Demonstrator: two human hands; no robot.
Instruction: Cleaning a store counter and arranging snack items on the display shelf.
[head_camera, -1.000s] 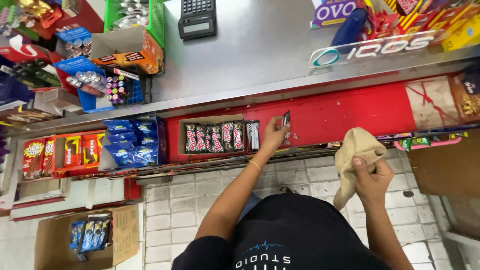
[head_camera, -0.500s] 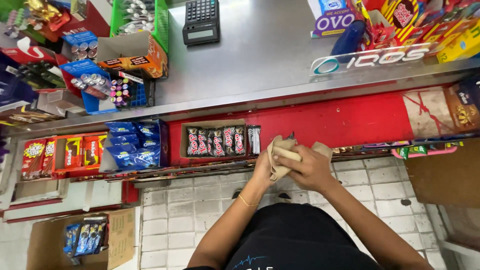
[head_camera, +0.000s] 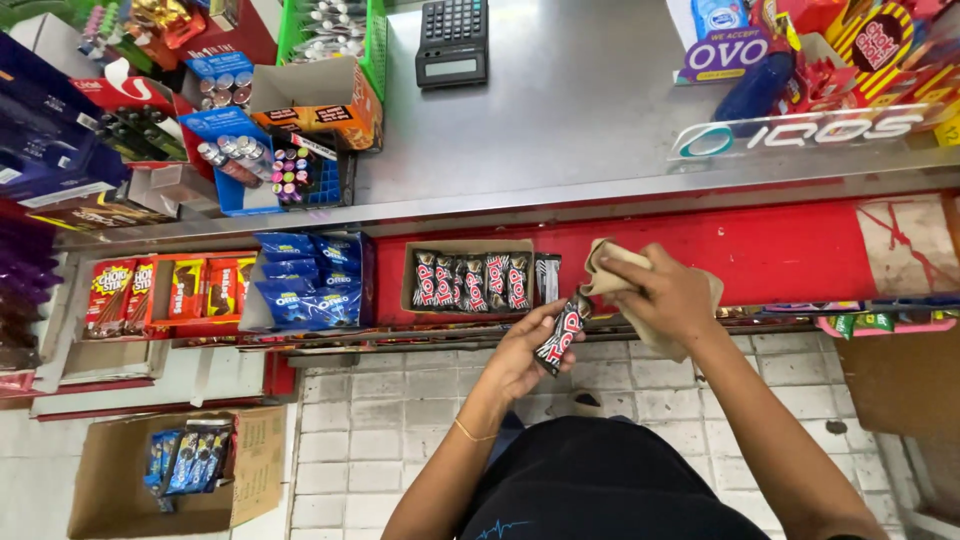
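My left hand (head_camera: 528, 348) holds a black snack bar with a red and white wrapper (head_camera: 560, 336), tilted, just below the red shelf (head_camera: 780, 250). Beside it, my right hand (head_camera: 672, 296) grips a beige cloth (head_camera: 612, 275) and presses it against the top end of the bar. A cardboard display box (head_camera: 470, 247) on the shelf to the left holds several bars of the same kind, standing in a row.
Blue biscuit packs (head_camera: 310, 285) and red and orange snack boxes (head_camera: 170, 290) fill the shelf to the left. A steel counter (head_camera: 580, 120) above carries a calculator (head_camera: 452, 42), a green basket (head_camera: 335, 30) and coloured displays. A carton (head_camera: 175, 470) sits on the tiled floor.
My left hand took a bar from the shelf and drew it down toward me. My right hand brought the cloth from the right over to the bar.
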